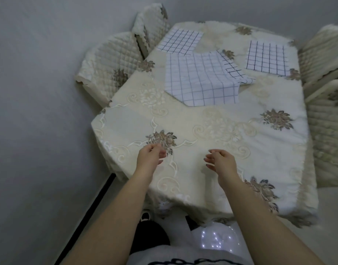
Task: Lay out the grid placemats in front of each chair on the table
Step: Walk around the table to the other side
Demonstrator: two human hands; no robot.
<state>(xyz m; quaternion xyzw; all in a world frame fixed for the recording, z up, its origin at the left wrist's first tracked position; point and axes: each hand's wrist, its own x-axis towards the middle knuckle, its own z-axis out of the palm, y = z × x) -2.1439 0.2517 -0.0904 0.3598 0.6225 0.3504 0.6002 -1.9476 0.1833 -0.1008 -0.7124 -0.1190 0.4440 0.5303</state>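
Observation:
A cream embroidered tablecloth covers the table (202,121). White grid placemats lie on its far half: one at the far left (180,41), one at the far right (267,57), and a large one in the middle (198,79) that overlaps another grid placemat (233,67) peeking out at its right. My left hand (151,156) and my right hand (220,161) hover over the near part of the table, fingers loosely curled and apart, holding nothing. Both hands are well short of the placemats.
Quilted cream chairs stand at the left (109,67) and far left (153,25) of the table. Ribbed cream chairs (325,54) stand along the right side. A grey wall runs on the left. The table's near edge drops just before my body.

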